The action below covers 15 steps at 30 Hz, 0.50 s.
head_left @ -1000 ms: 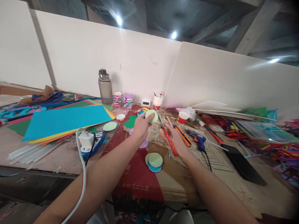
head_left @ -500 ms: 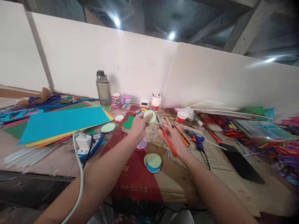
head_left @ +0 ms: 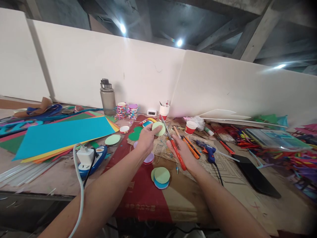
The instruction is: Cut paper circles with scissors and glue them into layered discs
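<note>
Between the thumb and fingers of my left hand (head_left: pixel 146 137) is a pale green paper circle (head_left: pixel 158 129). My right hand (head_left: pixel 182 150) grips red-handled scissors (head_left: pixel 176 150), their blades pointing up and away from me, close beside the circle's right edge. Whether the blades touch the paper I cannot tell. Below my hands, a small pile of paper circles (head_left: pixel 162 176), light green over blue, lies on the red and brown cardboard (head_left: pixel 146 201). A lilac disc (head_left: pixel 149 158) lies partly behind my left wrist, and green paper pieces (head_left: pixel 135 134) lie left of that hand.
Coloured paper sheets (head_left: pixel 64 135) and a power strip (head_left: pixel 100 153) lie left; a white cable crosses my left forearm. A grey bottle (head_left: pixel 108 99) stands behind. Rightward are a paper cup (head_left: pixel 191 127), orange cutters (head_left: pixel 192 147), a blue glue gun (head_left: pixel 210 153) and a black phone-like slab (head_left: pixel 257 177).
The camera view has shifted slightly, so the table sits a little lower in the picture. Both hands keep their hold on the paper circle and the scissors, nearly in place.
</note>
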Each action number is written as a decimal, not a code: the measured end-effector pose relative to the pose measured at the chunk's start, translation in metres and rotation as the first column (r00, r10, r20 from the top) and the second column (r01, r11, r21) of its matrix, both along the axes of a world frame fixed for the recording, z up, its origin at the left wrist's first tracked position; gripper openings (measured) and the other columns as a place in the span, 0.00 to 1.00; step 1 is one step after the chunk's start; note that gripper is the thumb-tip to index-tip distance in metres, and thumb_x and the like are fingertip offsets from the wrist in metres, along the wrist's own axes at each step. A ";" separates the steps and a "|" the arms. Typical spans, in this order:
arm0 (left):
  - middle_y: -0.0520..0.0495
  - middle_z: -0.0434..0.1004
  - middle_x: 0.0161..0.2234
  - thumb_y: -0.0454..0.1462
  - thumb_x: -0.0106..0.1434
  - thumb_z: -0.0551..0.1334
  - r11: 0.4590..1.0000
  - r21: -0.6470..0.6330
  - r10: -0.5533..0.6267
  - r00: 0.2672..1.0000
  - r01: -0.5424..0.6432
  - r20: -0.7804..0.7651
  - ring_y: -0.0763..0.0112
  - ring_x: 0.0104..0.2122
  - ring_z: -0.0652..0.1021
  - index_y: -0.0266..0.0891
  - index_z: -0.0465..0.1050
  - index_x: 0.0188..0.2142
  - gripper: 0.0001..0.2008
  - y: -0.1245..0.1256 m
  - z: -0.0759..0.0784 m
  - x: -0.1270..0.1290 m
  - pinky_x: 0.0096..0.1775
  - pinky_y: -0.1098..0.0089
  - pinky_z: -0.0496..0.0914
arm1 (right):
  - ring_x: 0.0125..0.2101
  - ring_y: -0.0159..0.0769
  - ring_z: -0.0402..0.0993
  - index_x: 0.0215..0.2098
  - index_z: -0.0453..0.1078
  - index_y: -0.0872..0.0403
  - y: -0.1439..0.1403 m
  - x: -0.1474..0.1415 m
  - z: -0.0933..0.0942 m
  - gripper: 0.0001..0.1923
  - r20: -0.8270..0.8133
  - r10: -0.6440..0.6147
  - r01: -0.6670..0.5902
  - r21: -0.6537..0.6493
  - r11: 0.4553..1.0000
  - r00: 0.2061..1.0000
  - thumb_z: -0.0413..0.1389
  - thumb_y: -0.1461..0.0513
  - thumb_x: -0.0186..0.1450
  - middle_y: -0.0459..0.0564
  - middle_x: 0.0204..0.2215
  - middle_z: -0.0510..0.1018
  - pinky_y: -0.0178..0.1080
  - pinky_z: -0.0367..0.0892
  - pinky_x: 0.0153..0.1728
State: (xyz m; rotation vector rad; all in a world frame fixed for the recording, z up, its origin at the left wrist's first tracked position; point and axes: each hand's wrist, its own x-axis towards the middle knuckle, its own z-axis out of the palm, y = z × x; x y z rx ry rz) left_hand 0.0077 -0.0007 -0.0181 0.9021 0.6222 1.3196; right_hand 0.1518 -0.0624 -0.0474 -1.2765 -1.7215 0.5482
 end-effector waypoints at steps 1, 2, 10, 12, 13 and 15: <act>0.51 0.77 0.30 0.41 0.37 0.76 1.000 -0.001 -0.003 1.000 0.003 0.000 0.75 0.29 0.72 0.37 0.77 0.29 0.19 0.000 0.000 0.000 0.32 0.74 0.64 | 0.23 0.28 0.55 0.37 0.64 0.51 0.000 0.000 0.000 0.15 -0.004 0.005 -0.005 -0.008 1.000 1.000 0.53 0.48 0.65 0.42 0.23 0.63 0.33 0.54 0.23; 0.51 0.77 0.30 0.41 0.37 0.76 1.000 -0.001 -0.006 1.000 0.006 0.001 0.75 0.29 0.72 0.37 0.76 0.29 0.19 0.000 0.001 -0.001 0.32 0.74 0.64 | 0.22 0.28 0.55 0.37 0.64 0.51 0.000 0.000 -0.001 0.15 -0.008 0.003 -0.003 -0.019 1.000 1.000 0.54 0.48 0.65 0.41 0.23 0.62 0.33 0.54 0.22; 0.52 0.74 0.27 0.41 0.37 0.77 0.999 0.015 -0.042 0.999 0.042 -0.013 0.77 0.27 0.70 0.36 0.76 0.28 0.19 0.000 0.005 -0.004 0.32 0.74 0.64 | 0.20 0.27 0.53 0.35 0.62 0.51 -0.001 0.001 0.000 0.15 -0.065 0.035 -0.040 -0.067 0.997 0.997 0.54 0.48 0.65 0.39 0.20 0.59 0.33 0.52 0.20; 0.52 0.73 0.26 0.40 0.36 0.77 0.999 0.016 -0.044 0.998 0.045 -0.034 0.77 0.26 0.70 0.36 0.75 0.27 0.19 0.002 0.005 -0.006 0.30 0.74 0.62 | 0.20 0.27 0.53 0.35 0.62 0.51 -0.001 0.002 0.001 0.15 -0.040 0.029 -0.032 -0.061 0.998 0.999 0.54 0.48 0.65 0.40 0.20 0.59 0.33 0.51 0.20; 0.52 0.72 0.25 0.40 0.36 0.77 0.999 0.017 -0.045 0.998 0.046 -0.044 0.77 0.26 0.70 0.36 0.75 0.26 0.19 0.003 0.005 -0.007 0.30 0.74 0.61 | 0.20 0.27 0.53 0.34 0.62 0.51 -0.001 0.003 0.001 0.15 -0.022 0.021 -0.022 -0.055 0.998 1.000 0.54 0.48 0.64 0.40 0.20 0.59 0.33 0.50 0.20; 0.52 0.72 0.25 0.40 0.36 0.77 0.999 0.014 -0.049 0.997 0.050 -0.062 0.77 0.26 0.70 0.36 0.74 0.25 0.18 0.006 0.005 -0.009 0.29 0.74 0.60 | 0.21 0.28 0.53 0.33 0.61 0.50 -0.001 0.004 0.002 0.15 0.015 0.006 -0.006 -0.045 0.999 1.000 0.54 0.49 0.65 0.40 0.20 0.59 0.34 0.50 0.21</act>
